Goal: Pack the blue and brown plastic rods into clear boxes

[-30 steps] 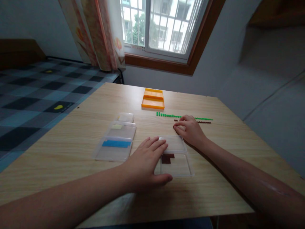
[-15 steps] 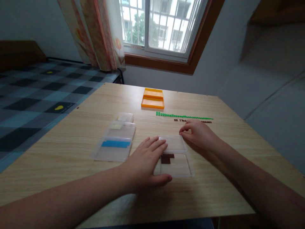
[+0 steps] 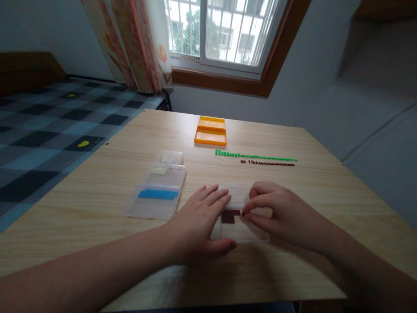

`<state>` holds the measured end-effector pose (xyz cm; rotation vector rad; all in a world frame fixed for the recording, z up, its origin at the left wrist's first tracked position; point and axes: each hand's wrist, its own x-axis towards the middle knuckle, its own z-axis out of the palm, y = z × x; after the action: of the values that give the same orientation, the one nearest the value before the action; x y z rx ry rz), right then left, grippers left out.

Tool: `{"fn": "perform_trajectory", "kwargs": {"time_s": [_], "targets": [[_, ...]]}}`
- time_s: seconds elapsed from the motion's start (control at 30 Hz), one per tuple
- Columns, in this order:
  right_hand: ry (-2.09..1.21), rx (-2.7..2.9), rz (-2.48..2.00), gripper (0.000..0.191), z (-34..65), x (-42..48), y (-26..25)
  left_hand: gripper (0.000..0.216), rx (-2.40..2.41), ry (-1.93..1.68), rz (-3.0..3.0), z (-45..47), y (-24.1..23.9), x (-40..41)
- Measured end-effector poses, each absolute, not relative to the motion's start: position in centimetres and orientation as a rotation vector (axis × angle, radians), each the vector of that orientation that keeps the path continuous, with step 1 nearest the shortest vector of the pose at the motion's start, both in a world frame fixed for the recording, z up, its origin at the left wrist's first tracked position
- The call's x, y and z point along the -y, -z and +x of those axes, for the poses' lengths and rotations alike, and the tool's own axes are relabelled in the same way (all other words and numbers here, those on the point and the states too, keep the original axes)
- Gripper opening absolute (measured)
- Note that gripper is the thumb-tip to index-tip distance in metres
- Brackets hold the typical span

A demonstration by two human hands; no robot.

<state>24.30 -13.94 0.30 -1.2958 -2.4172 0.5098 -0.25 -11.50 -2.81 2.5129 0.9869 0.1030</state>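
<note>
Over the table (image 3: 130, 150), the right hand (image 3: 288, 215) pinches a half-hidden brown piece (image 3: 243, 214), the left hand (image 3: 197, 226) spread.

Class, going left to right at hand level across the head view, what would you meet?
Flat clear plastic case with blue rectangular strips -> left hand -> flat dark-brown pieces -> right hand.

Left hand (image 3: 197, 227) hiding part of the clear case (image 3: 245, 234)
The right hand (image 3: 280, 212) is partly masking a brown piece (image 3: 243, 214); the top edge is cutting the window (image 3: 243, 32).
</note>
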Motion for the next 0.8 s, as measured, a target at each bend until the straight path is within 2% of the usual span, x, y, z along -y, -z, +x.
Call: {"fn": "perform_trajectory", "kwargs": {"time_s": [0.4, 0.67, 0.8], "targets": [[-0.535, 2.536, -1.329, 0.017, 23.2, 14.3, 0.4, 0.093, -0.977, -0.102, 2.536, -0.2, 3.2, 11.5], [-0.412, 2.702, -1.041, 0.027, 24.7, 14.2, -0.5, 0.091, -0.948, -0.142, 2.559, -0.3, 3.2, 11.5], [-0.303, 2.773, -0.950, 0.025, 24.6, 14.1, -0.2, 0.091, -0.951, -0.141, 2.550, -0.3, 3.2, 11.5]]}}
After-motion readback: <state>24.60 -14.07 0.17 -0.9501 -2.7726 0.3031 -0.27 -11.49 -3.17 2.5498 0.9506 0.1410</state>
